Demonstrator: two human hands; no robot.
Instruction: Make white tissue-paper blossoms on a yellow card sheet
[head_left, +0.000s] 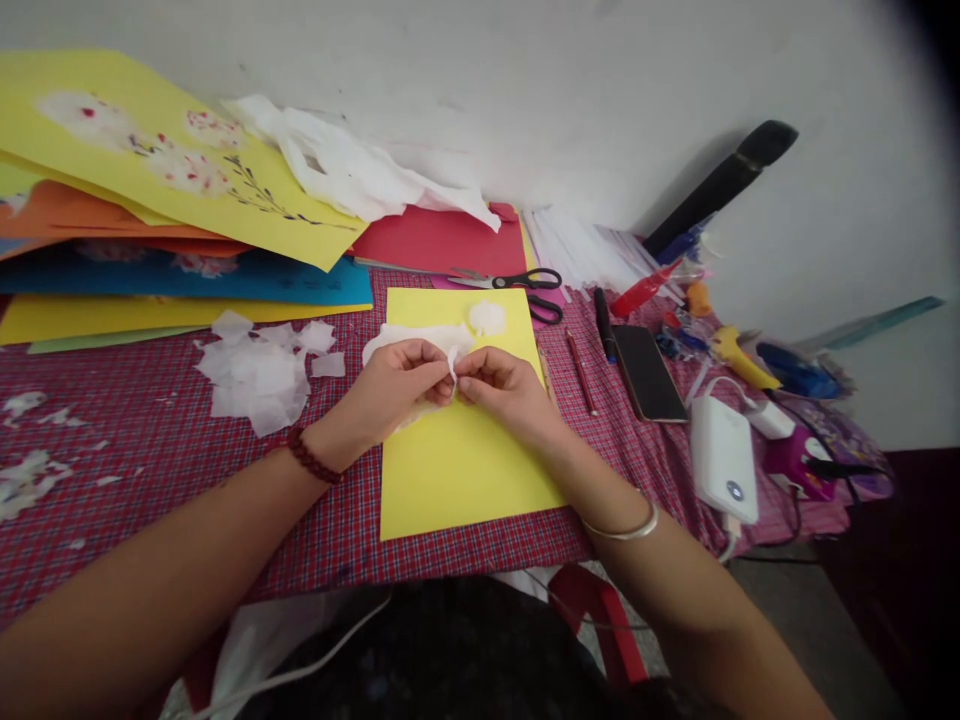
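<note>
White scrap [452, 364]: is sitting between the two hands, above the yellow sheet, slim and twisted-looking.
Left hand [409, 382]: is pinching the scrap from its left side, thumb and fingers clamped together on it.
Right hand [501, 385]: is meeting the scrap from the right, thumb and fingertips closing on its edge.
Long axis: is running roughly away from the person, crosswise to the line joining the hands; neither hand is lying clearly nearer, since both are touching it.
Yellow sheet [469, 475]: is lying on the tabletop [349, 550] beneath both hands.
Larger white piece [390, 342]: is resting on the sheet, partly hidden behind the left hand.
Round white piece [487, 318]: is lying just beyond the right hand, near the sheet's far edge.
Pile of squares [259, 378]: is spreading left of the sheet.
Scissors [517, 282]: are lying at the sheet's far right corner.
</note>
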